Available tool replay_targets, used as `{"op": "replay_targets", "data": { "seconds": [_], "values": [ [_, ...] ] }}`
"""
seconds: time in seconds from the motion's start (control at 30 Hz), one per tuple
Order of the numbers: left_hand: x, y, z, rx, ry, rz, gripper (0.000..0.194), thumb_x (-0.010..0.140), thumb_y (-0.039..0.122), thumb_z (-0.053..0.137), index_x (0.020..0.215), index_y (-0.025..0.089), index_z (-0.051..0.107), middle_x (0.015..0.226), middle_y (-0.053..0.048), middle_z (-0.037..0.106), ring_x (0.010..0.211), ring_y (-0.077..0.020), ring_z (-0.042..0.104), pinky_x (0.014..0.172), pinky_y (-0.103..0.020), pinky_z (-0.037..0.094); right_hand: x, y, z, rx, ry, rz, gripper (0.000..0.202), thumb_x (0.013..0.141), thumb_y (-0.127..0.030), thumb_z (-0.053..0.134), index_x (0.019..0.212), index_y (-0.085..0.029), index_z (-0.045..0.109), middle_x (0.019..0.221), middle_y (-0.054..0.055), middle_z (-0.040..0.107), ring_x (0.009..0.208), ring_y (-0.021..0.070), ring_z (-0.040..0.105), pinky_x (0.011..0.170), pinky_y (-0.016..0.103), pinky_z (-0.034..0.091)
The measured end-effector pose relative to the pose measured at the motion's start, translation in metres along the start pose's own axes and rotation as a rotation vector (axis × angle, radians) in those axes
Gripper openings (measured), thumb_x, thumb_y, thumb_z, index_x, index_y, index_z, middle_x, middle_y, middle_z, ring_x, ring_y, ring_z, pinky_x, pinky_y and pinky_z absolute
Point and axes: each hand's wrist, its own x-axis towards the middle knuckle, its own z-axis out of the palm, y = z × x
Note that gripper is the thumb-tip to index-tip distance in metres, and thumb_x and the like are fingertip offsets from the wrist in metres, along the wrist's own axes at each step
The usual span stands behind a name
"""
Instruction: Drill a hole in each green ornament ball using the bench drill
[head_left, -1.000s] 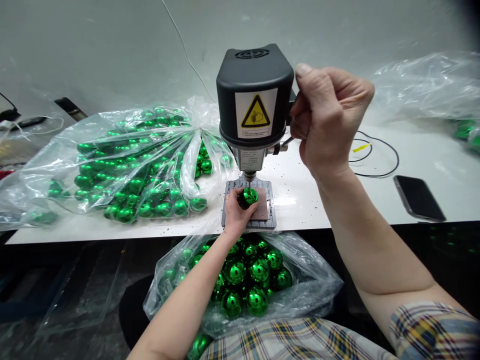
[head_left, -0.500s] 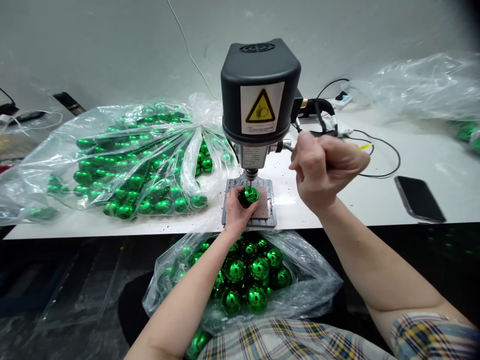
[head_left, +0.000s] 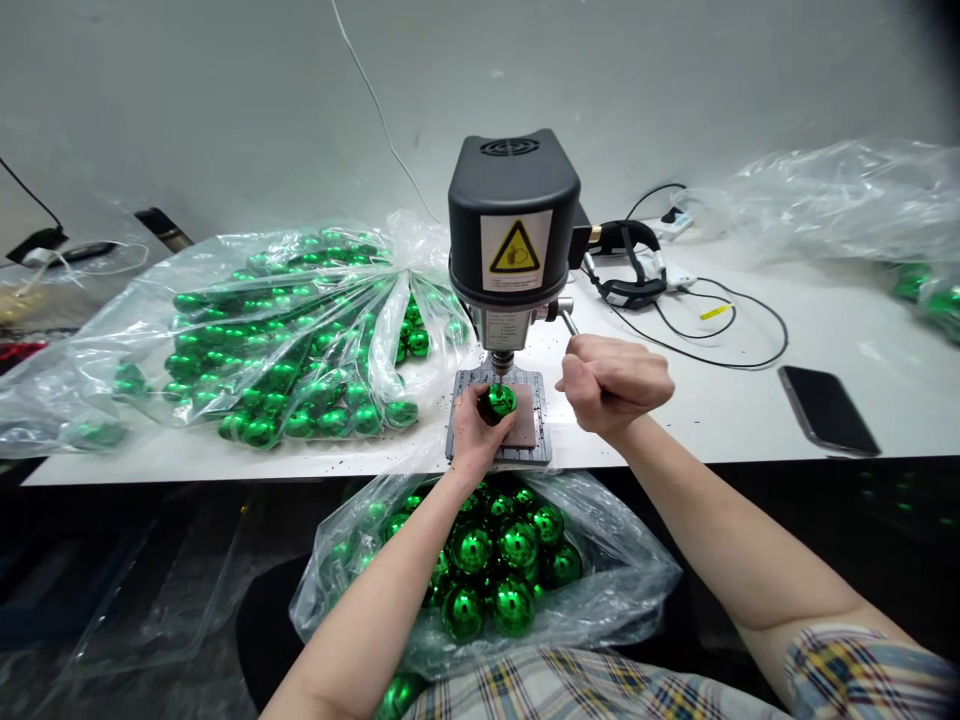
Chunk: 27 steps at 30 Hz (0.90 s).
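Observation:
A small black drill press [head_left: 514,220] with a yellow warning label stands on the white table. Under its bit, my left hand [head_left: 476,430] pinches a shiny green ball [head_left: 501,400] over the brown pad [head_left: 521,420] on the grey base plate [head_left: 544,440]. The bit's tip meets the top of the ball; whether it has entered cannot be made out. To the right of the machine, my right hand [head_left: 619,385] is closed round the end of the feed lever [head_left: 570,322].
An open plastic bag [head_left: 622,580] of green balls lies on my lap. A large bag of green balls [head_left: 292,340] covers the table's left part. Black goggles-like gear [head_left: 630,290] with cables, a phone [head_left: 827,408] and another plastic bag [head_left: 840,200] are on the right.
My right hand has moved down and to the left with the lever. The view has tilted slightly, and the machine appears lower in it. My left hand still holds the ball.

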Motion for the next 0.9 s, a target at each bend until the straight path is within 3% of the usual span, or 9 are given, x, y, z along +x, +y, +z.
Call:
{"op": "replay_targets", "data": {
  "seconds": [0.13,0.27,0.33,0.4,0.47,0.53,0.63,0.77,0.9],
  "values": [
    [0.002,0.003,0.001,0.000,0.006,-0.011,0.049,0.069,0.028,0.082,0.109,0.020,0.055,0.106,-0.008,0.066,0.100,-0.0255,0.063,0.090,-0.042,0.050,0.038,0.003,0.010,-0.022,0.267,0.363,0.040,0.086,-0.016,0.062,0.048,-0.021,0.049,0.040,-0.005,0.040,0.034,0.0075,0.034,0.037,0.027,0.021],
    [-0.010,0.022,-0.025,0.133,0.050,0.026,0.043,0.068,0.029,0.082,0.103,0.020,0.058,0.100,-0.008,0.065,0.095,-0.0262,0.062,0.083,-0.039,0.049,0.081,0.022,0.016,0.118,0.307,0.749,0.039,0.084,-0.018,0.064,0.046,-0.021,0.055,0.036,-0.006,0.036,0.028,0.0069,0.024,0.029,0.028,0.012],
    [-0.018,0.032,-0.055,0.263,-0.056,0.075,0.045,0.061,0.034,0.087,0.095,0.021,0.061,0.088,-0.006,0.065,0.084,-0.0258,0.061,0.073,-0.036,0.048,0.089,0.032,0.015,0.149,0.272,0.796,0.041,0.085,-0.018,0.064,0.045,-0.021,0.053,0.035,-0.007,0.032,0.027,0.0055,0.022,0.027,0.026,0.011],
    [-0.016,0.040,-0.088,0.322,-0.315,0.104,0.045,0.058,0.044,0.089,0.088,0.023,0.063,0.072,-0.003,0.062,0.069,-0.0228,0.057,0.063,-0.032,0.043,0.089,0.037,0.013,0.138,0.201,0.762,0.041,0.087,-0.024,0.065,0.048,-0.020,0.052,0.037,-0.007,0.032,0.028,0.0045,0.023,0.028,0.023,0.014],
    [0.004,0.041,-0.115,0.293,-0.487,0.070,0.033,0.074,0.054,0.076,0.084,0.024,0.065,0.065,-0.002,0.061,0.060,-0.0201,0.055,0.058,-0.031,0.040,0.085,0.038,0.012,0.128,0.169,0.731,0.040,0.087,-0.029,0.068,0.050,-0.020,0.052,0.039,-0.007,0.032,0.029,0.0043,0.024,0.028,0.023,0.016],
    [0.042,0.036,-0.128,0.274,-0.368,0.027,0.028,0.093,0.047,0.054,0.085,0.023,0.065,0.069,-0.004,0.064,0.063,-0.0203,0.057,0.062,-0.032,0.042,0.083,0.037,0.013,0.125,0.203,0.723,0.040,0.086,-0.028,0.069,0.050,-0.020,0.053,0.039,-0.006,0.031,0.030,0.0047,0.024,0.028,0.024,0.016],
    [0.110,0.016,-0.119,0.459,-0.062,0.031,0.012,0.089,0.018,0.053,0.088,0.020,0.065,0.082,-0.008,0.065,0.082,-0.0251,0.063,0.081,-0.038,0.047,0.083,0.034,0.015,0.113,0.245,0.727,0.039,0.084,-0.023,0.069,0.048,-0.020,0.053,0.039,-0.006,0.032,0.030,0.0051,0.025,0.029,0.024,0.016],
    [0.162,-0.012,-0.089,0.566,-0.103,0.018,0.024,0.064,-0.001,0.064,0.079,0.018,0.064,0.098,-0.013,0.065,0.101,-0.0322,0.061,0.094,-0.044,0.046,0.084,0.034,0.016,0.105,0.244,0.704,0.039,0.084,-0.023,0.068,0.048,-0.020,0.054,0.039,-0.006,0.033,0.031,0.0052,0.026,0.030,0.024,0.017],
    [0.168,-0.025,-0.084,0.553,-0.090,0.025,0.029,0.063,0.001,0.066,0.086,0.018,0.065,0.103,-0.013,0.064,0.106,-0.0328,0.060,0.097,-0.046,0.047,0.085,0.034,0.015,0.110,0.237,0.710,0.040,0.084,-0.020,0.066,0.047,-0.021,0.052,0.038,-0.006,0.033,0.031,0.0060,0.025,0.031,0.025,0.015]
  ]
}}
